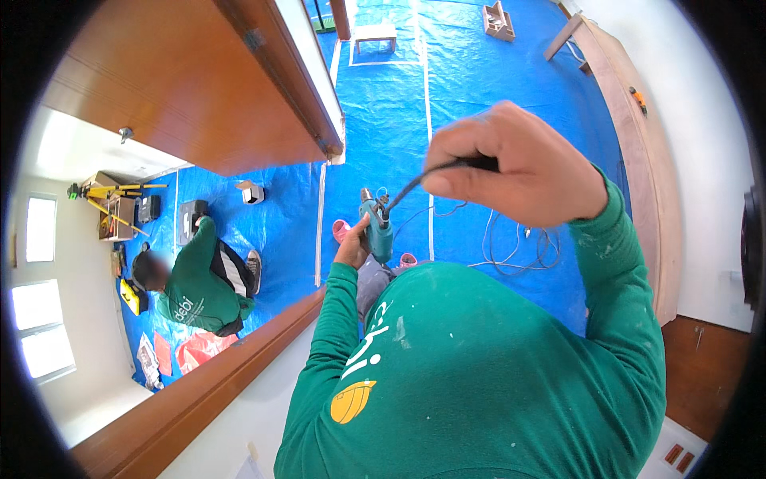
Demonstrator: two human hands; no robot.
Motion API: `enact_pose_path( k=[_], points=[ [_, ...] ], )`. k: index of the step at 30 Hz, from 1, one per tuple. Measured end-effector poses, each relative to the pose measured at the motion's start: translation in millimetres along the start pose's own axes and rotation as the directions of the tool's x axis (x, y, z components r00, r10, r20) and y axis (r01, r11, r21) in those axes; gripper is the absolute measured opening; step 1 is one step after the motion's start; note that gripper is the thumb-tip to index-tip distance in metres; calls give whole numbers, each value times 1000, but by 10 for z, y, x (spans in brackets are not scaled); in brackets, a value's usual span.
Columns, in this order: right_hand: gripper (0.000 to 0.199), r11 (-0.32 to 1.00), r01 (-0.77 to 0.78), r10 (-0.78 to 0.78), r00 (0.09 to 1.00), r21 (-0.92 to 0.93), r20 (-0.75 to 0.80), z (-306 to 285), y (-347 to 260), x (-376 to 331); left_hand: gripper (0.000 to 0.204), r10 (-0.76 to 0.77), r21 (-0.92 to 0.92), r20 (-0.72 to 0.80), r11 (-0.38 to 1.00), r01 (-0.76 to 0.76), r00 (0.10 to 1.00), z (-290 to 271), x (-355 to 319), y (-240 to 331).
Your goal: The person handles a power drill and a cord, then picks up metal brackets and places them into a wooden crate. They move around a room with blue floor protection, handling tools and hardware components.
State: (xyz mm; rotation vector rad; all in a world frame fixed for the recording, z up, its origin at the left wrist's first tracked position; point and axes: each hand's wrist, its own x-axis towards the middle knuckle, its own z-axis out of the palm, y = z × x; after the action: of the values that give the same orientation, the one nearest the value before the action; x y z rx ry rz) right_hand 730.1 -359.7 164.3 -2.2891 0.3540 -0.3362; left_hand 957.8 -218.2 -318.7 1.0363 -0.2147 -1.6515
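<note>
A teal power drill (381,239) with a metal chuck is gripped in my left hand (353,246), low in front of my body. My right hand (519,164) is raised to the right and closed around a dark power cord (409,190). That cord runs slantwise from the drill up to my right fingers. Slight blur softens the right hand, and the cord's far end past the fingers is hard to make out. Below it, a loose coil of grey and dark cable (511,254) lies on the floor.
Blue sheeting (383,104) covers the floor. A brown door (175,80) stands at left; beyond it a co-worker (199,287) crouches by a black case (190,217). A long wooden bench (630,152) lines the right wall. Farther off are a stool (375,33) and a wooden toolbox (498,22).
</note>
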Motion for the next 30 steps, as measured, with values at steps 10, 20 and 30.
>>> enact_pose_path(
  k=[10,20,30],
  points=[
    [30,997,-46,46,999,-69,-4,-23,355,240,65,298,333,654,712,-619,695,2241,-812,1735],
    [40,919,-116,182,972,377,-146,-227,2709,-149,49,559,-242,678,783,-573,477,2676,-1408,2365],
    [37,720,-571,666,728,395,-162,2221,4451,-3234,34,763,-334,442,629,-702,473,2302,-2010,3459]
  ],
)
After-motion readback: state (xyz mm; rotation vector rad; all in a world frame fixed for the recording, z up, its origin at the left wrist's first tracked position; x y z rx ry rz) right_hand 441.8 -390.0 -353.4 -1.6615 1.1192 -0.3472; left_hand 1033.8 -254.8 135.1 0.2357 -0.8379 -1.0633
